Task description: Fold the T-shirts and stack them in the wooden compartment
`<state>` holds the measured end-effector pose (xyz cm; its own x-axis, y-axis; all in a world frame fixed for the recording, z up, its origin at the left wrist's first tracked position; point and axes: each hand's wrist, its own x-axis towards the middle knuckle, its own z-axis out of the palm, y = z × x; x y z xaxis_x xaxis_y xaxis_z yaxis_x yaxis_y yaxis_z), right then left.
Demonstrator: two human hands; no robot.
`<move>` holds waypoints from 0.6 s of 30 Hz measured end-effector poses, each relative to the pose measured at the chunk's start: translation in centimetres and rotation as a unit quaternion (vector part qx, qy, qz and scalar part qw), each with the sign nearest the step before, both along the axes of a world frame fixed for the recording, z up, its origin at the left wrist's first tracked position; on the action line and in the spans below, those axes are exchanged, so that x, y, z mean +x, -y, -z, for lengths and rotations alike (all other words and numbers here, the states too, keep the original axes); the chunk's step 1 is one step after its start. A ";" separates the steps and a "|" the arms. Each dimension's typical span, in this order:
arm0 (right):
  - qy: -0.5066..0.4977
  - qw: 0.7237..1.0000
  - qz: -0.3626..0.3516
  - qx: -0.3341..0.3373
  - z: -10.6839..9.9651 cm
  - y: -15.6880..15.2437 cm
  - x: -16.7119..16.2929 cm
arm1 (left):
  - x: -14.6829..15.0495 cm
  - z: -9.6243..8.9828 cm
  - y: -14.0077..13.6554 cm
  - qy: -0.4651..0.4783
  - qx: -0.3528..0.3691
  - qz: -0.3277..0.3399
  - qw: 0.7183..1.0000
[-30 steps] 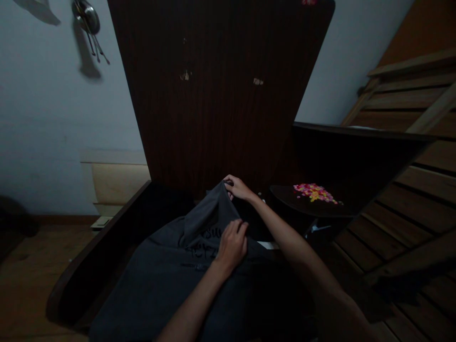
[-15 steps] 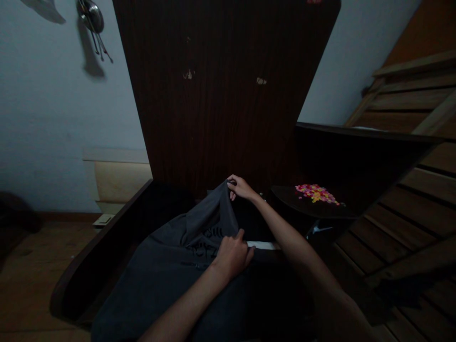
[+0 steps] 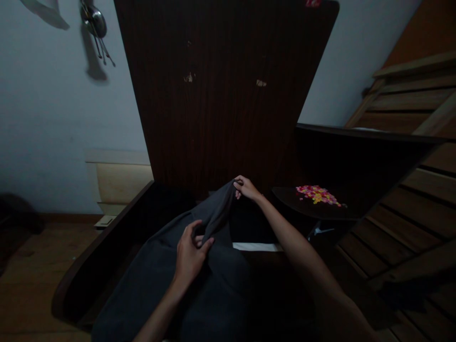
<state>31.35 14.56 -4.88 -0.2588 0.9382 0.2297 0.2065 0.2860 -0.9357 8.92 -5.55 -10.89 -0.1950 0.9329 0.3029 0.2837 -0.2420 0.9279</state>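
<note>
Head: R fingers point(image 3: 240, 179) tight on shirt point(image 3: 153, 266) (?)

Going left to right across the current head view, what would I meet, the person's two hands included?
Metal wall fixture → left hand → right hand → pile of small pink, red and yellow pieces → wooden slats.

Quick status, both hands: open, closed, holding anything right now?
Left hand: partly curled at the grey cloth; whether it is closed on a fold cannot be told.
Right hand: closed, holding the same cloth pinched up.
</note>
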 end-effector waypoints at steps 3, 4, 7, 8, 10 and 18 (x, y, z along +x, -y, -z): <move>-0.008 1.000 0.002 0.003 0.2 0.1 0.5 | -2.5 -0.1 -0.9 0.010 -0.070 -0.004 0.997; -0.010 1.000 0.001 0.004 0.2 0.1 0.7 | -3.3 -0.3 -1.2 0.004 -0.083 0.004 0.997; -0.011 1.000 -0.004 0.011 0.4 0.2 0.9 | -4.7 -1.0 -1.9 0.008 -0.095 0.043 0.995; -0.011 1.000 -0.003 0.014 0.4 0.3 0.9 | -5.1 -1.3 -2.1 0.027 -0.097 0.053 0.993; -0.014 1.000 -0.002 0.022 0.4 0.4 1.0 | -5.5 -2.1 -2.6 0.071 -0.123 0.076 0.987; -0.022 0.999 0.003 0.039 0.1 0.9 1.7 | -5.6 -3.9 -3.9 0.182 -0.238 0.147 0.943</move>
